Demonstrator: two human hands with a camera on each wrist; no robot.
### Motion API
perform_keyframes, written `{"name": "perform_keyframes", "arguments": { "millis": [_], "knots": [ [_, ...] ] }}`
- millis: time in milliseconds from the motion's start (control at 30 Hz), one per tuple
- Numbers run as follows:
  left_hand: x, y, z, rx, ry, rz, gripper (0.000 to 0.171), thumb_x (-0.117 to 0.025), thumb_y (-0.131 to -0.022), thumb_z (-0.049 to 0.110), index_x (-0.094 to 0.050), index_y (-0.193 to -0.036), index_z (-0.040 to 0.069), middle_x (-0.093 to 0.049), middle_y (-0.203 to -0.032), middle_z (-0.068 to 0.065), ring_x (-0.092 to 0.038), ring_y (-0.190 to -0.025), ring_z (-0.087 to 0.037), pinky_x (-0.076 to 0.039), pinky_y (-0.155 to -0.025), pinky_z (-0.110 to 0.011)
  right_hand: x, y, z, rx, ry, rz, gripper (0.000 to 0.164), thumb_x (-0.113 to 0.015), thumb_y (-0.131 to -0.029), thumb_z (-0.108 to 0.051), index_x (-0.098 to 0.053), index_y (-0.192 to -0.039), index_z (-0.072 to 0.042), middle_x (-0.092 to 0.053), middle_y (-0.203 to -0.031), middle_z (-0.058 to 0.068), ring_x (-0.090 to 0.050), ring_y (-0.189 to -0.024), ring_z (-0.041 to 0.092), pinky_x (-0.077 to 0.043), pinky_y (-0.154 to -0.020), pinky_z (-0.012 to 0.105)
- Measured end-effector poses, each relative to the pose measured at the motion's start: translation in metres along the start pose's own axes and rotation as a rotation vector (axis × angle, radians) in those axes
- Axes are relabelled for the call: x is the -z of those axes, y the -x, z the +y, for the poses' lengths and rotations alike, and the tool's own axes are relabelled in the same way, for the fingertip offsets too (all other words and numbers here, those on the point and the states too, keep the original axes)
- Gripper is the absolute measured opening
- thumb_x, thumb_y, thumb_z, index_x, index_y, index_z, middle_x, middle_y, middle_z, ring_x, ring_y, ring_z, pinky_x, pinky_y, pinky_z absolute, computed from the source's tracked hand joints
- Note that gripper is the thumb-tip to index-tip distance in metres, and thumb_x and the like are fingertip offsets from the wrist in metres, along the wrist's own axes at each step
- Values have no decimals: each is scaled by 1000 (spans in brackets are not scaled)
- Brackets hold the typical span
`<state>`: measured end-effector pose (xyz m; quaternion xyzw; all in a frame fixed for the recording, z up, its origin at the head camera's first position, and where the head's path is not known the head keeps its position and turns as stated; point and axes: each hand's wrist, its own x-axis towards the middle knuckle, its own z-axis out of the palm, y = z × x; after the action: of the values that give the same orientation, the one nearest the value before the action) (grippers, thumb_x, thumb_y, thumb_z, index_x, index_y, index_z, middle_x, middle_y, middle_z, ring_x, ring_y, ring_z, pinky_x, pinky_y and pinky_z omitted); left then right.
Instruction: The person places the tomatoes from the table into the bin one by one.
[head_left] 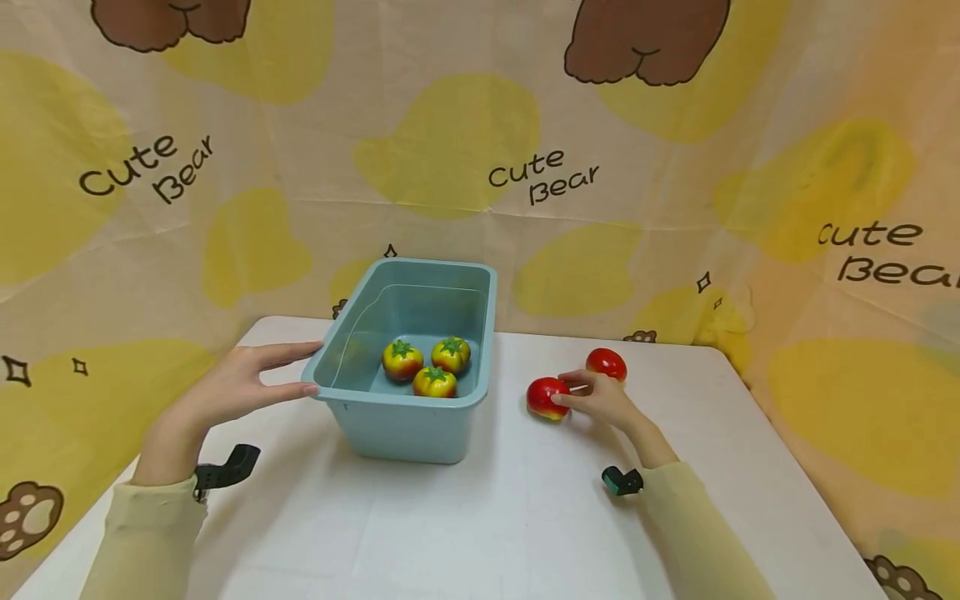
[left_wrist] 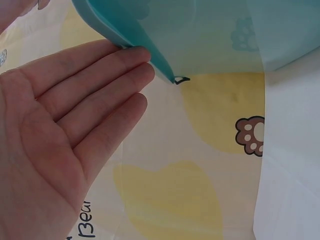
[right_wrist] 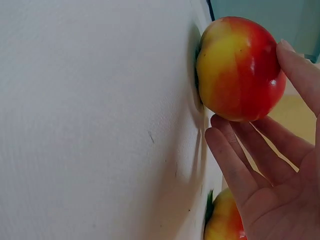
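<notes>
A blue-grey plastic bin [head_left: 401, 429] stands on the table with three yellow-and-red toy tomatoes [head_left: 435, 382] inside. My left hand [head_left: 238, 382] touches its rim at the near left corner, fingers straight and thumb apart; in the left wrist view, the left hand [left_wrist: 75, 110] has its fingertips against the rim's outside. To the right of the bin, my right hand [head_left: 606, 400] holds a red toy tomato [head_left: 546, 397] between thumb and fingers. The right wrist view has this tomato [right_wrist: 240, 70] leaf side down, close to the tabletop. Just behind the right hand lies another red tomato [head_left: 607, 363].
The white table [head_left: 517, 533] carries all these things. A printed bear-pattern cloth [head_left: 450, 142] hangs behind the table and along its sides. Black straps with small devices sit on the left wrist [head_left: 228, 468] and right wrist [head_left: 622, 481].
</notes>
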<state>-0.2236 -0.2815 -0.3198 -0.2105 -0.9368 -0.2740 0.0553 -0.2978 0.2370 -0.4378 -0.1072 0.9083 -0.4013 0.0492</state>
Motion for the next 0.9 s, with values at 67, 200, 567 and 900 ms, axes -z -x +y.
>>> {"name": "perform_keyframes", "arguments": {
  "millis": [67,200,567,900],
  "knots": [
    [0,0,0,-4,4,3,61,-72,-81,44,-54,-136,24,-57,-134,-6,-51,-124,-37,-42,-96,-60,-1,-1,0,-3,3,-4,59,-73,-79,-47,-60,-126,-13,-64,-121,9,-62,-106,27,-56,-83,37],
    [0,-1,-1,-13,6,7,61,-73,-81,43,-54,-135,22,-58,-134,-7,-51,-124,-38,-42,-96,-61,-4,-3,-2,-3,3,-10,59,-73,-79,-47,-61,-125,-13,-64,-120,9,-61,-105,27,-57,-82,36],
    [-1,-1,-3,-12,3,12,60,-73,-81,43,-54,-135,24,-57,-134,-4,-52,-123,-39,-42,-95,-61,-8,-3,-3,-6,-14,-20,58,-74,-78,-45,-61,-124,-13,-64,-118,9,-61,-101,25,-56,-79,33],
    [0,-1,-3,-37,-9,23,60,-74,-81,42,-55,-135,22,-59,-132,-7,-53,-122,-37,-43,-95,-60,-8,-3,-3,-15,-24,-18,58,-75,-77,-46,-61,-124,-14,-64,-117,8,-61,-101,25,-56,-79,33]
  ]
}}
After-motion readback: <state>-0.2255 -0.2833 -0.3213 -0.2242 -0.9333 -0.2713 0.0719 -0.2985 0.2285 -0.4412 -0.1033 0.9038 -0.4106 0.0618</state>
